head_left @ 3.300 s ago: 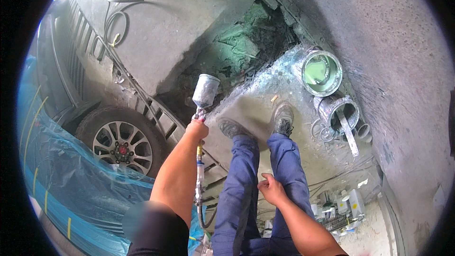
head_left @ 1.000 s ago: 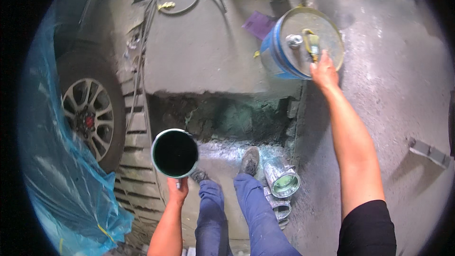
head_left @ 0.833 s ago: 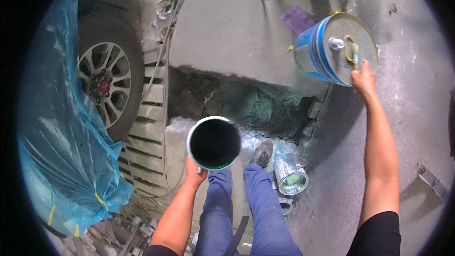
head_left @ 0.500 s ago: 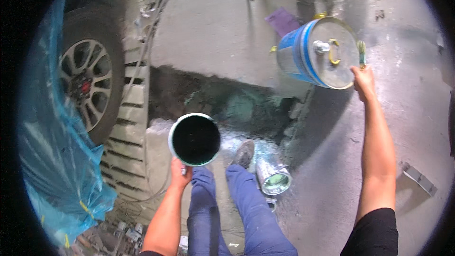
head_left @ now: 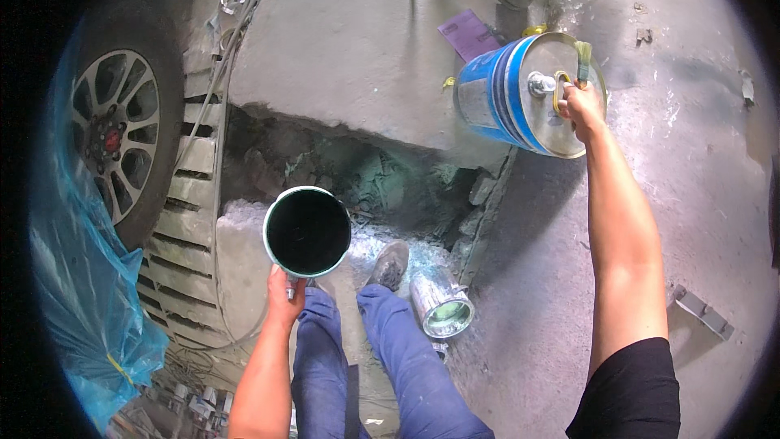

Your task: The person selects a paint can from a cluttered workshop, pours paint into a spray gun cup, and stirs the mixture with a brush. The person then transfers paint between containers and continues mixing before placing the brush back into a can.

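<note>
A pale-rimmed cup [head_left: 308,232] is gripped by the left hand [head_left: 284,298]; a paintbrush [head_left: 583,61] is clasped by the right hand [head_left: 584,108] near the right edge of a blue drum [head_left: 492,96].

The head view faces down from well above left hand [head_left: 284,294] and right hand [head_left: 582,107]; floor [head_left: 528,284] surrounds both grips

There's one brush [head_left: 584,63], one drum [head_left: 510,96], one wheel [head_left: 110,139].

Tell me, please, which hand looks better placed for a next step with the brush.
Probably the right hand: it holds the brush, bristles exposed, whereas the left hand is occupied holding the cup.
</note>
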### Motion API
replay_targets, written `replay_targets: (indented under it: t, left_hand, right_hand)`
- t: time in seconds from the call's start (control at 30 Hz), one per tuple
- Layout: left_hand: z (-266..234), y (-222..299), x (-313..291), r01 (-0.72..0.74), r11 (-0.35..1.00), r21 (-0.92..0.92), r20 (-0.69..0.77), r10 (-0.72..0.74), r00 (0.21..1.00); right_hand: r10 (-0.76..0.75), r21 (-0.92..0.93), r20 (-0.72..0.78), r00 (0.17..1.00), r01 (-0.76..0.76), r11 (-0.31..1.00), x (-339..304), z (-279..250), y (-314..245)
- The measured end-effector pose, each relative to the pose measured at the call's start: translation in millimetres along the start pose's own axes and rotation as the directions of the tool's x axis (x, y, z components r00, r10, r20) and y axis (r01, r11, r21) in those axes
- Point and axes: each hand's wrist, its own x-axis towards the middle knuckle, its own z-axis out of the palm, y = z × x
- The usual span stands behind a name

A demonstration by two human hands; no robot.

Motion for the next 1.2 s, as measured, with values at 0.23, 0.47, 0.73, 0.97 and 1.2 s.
replay_targets:
  t: [0.23,0.47,0.73,0.97,1.2]
  left_hand:
    - [1.1,8.2,4.0,0.023,1.0,-0.001,-0.01,-0.023,1.0]
    - [-5.5,-1.9,3.1,0.094,0.995,0.019,0.017,-0.094,0.995]
    - [11.4,-64.0,15.4,0.122,0.97,0.211,0.095,-0.144,0.985]
    - [36.6,-92.6,32.0,0.27,0.877,0.398,0.183,-0.365,0.913]
    - [50.0,-124.5,38.4,0.362,0.799,0.48,0.209,-0.504,0.838]
  right_hand:
    - [0.022,0.079,-0.01,1.0,-0.022,0.997,-21.5,4.5,-15.3]
    - [-0.234,-0.1,0.199,0.952,0.257,0.961,-76.2,14.4,-20.6]
    - [-0.542,0.19,0.223,0.81,0.509,0.839,-170.3,92.7,-13.3]
    - [-0.608,0.114,0.366,0.705,0.614,0.781,-230.6,154.5,-3.6]
    - [-0.634,-0.015,0.465,0.618,0.722,0.692,-268.5,210.5,11.7]
